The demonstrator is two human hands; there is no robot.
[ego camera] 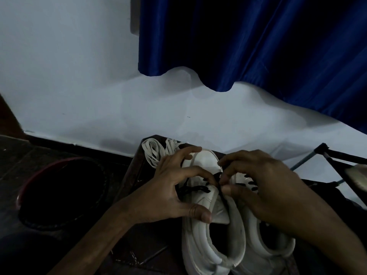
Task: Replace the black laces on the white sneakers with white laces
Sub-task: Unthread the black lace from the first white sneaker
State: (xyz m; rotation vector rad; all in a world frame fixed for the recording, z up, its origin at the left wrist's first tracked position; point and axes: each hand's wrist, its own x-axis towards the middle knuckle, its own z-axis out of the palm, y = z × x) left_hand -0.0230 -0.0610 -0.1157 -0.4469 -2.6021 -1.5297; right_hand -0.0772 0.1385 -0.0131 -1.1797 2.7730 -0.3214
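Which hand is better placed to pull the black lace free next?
Probably the right hand: its fingertips seem to pinch the black lace on the left sneaker, while the left hand grips that shoe, thumb on its tongue.

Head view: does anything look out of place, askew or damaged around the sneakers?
Nothing stands out. The left sneaker has its black lace loosened, as the task expects; the white laces lie in a loose bundle behind it. No spill or damage shows.

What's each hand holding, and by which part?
Right hand pinches the black lace at the upper eyelets. Left hand grips the sneaker by its upper, thumb on the tongue.
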